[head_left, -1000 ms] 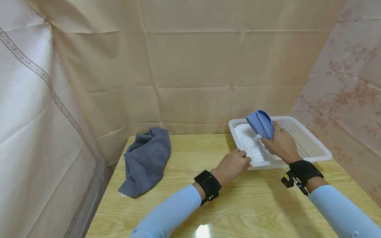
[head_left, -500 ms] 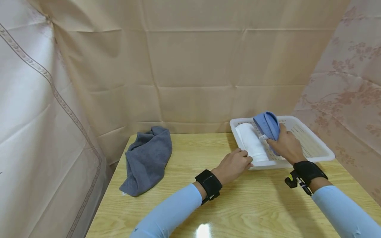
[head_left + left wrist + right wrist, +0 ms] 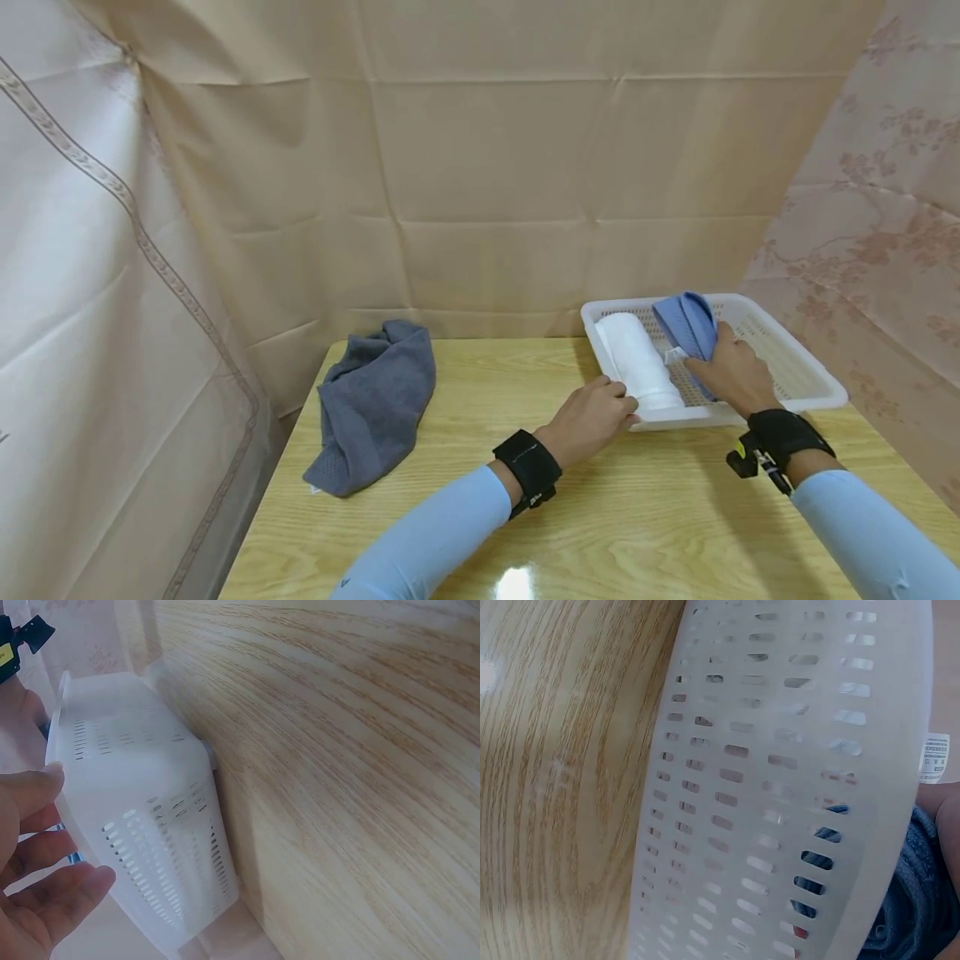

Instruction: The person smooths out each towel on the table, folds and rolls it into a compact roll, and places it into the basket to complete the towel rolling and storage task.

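My left hand [image 3: 592,417] pinches the rim of a white plastic basket [image 3: 697,419] at its near left corner. In the left wrist view, its thumb and fingers meet the rim beside the slotted wall [image 3: 150,772]. Inside the basket, my right hand [image 3: 735,371] grips a rolled blue towel [image 3: 686,325] with a small white tag. In the right wrist view, part of the blue towel [image 3: 915,892] shows past the basket's rim, and the hand is mostly cut off. A rolled white towel [image 3: 633,358] lies along the basket's left side, left of the blue one.
A crumpled grey towel [image 3: 375,408] lies on the left part of the wooden table [image 3: 480,367]. A beige cloth [image 3: 480,167] hangs behind the table, with a flowered cloth [image 3: 885,250] on the right and a pale one [image 3: 90,333] on the left.
My right hand has moved right and lower into the basket with the blue towel, away from the white towel, which now shows more fully. The left hand stays at the rim.
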`<state>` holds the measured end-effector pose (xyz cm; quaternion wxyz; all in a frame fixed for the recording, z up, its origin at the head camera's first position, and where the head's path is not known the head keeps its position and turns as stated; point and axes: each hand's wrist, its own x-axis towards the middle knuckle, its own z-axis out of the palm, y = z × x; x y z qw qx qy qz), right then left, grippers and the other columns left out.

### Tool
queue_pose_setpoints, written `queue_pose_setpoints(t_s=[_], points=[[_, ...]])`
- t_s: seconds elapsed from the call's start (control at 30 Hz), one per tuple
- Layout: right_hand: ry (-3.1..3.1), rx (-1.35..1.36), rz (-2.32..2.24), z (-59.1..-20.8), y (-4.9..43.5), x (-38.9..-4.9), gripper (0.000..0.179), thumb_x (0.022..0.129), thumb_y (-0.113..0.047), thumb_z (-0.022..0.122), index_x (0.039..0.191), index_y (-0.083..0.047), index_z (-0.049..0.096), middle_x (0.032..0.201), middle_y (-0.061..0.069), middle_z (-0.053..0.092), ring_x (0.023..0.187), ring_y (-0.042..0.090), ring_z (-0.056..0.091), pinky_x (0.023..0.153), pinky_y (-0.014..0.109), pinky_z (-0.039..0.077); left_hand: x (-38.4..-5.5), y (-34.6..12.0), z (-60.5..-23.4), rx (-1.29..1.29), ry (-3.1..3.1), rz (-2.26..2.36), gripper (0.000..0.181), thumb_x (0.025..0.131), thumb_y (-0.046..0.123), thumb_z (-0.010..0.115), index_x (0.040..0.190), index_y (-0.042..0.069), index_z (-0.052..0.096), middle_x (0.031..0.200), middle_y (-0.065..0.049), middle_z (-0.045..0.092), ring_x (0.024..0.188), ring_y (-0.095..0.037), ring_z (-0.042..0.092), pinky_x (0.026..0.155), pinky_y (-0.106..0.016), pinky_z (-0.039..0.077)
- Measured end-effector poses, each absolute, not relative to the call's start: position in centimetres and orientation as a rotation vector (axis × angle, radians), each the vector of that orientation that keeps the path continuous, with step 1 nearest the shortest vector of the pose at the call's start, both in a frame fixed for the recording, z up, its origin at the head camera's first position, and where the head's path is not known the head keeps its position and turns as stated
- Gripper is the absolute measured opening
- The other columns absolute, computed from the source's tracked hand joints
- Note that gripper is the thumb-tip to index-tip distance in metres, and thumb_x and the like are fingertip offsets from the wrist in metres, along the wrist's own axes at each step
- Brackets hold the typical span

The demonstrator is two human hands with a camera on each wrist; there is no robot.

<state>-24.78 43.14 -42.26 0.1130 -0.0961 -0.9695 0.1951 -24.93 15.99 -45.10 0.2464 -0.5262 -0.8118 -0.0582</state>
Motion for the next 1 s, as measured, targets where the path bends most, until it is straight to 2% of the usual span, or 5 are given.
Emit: queue_pose_setpoints(t_s=[0.4, 0.7, 1.0], points=[[-2.913, -0.276, 0.525, -43.0, 43.5, -25.0, 0.091, 0.096, -0.034, 0.064, 0.145, 0.027, 0.017, 0.114, 0.056, 0.048, 0.093, 0.065, 0.058, 0.067, 0.064, 0.049, -25.0, 16.1, -45.1, -1.425, -2.216, -0.135, 0.022, 0.104, 0.035, 0.062, 0.098, 0.021, 0.078, 0.090, 0.008, 0.067, 0.083, -0.006, 0.057, 0.074, -0.014, 0.044], [-2.976, -0.308, 0.528, -43.5, 43.8, -25.2, 0.091, 0.096, -0.035, 0.061, 0.144, 0.027, 0.016, 0.118, 0.055, 0.045, 0.097, 0.065, 0.057, 0.068, 0.064, 0.049, -24.8, 16.0, -45.1, -1.414, -2.220, -0.124, 0.022, 0.105, 0.035, 0.062, 0.097, 0.022, 0.078, 0.091, 0.008, 0.068, 0.084, -0.006, 0.057, 0.076, -0.013, 0.044], [-2.987, -0.275, 0.520, -43.8, 44.0, -25.2, 0.084, 0.096, -0.033, 0.060, 0.136, 0.030, 0.022, 0.102, 0.053, 0.051, 0.082, 0.059, 0.061, 0.062, 0.060, 0.049, -24.8, 16.1, -45.0, -1.410, -2.213, -0.093, 0.022, 0.105, 0.036, 0.062, 0.097, 0.023, 0.078, 0.090, 0.009, 0.067, 0.083, -0.005, 0.057, 0.077, -0.014, 0.043]])
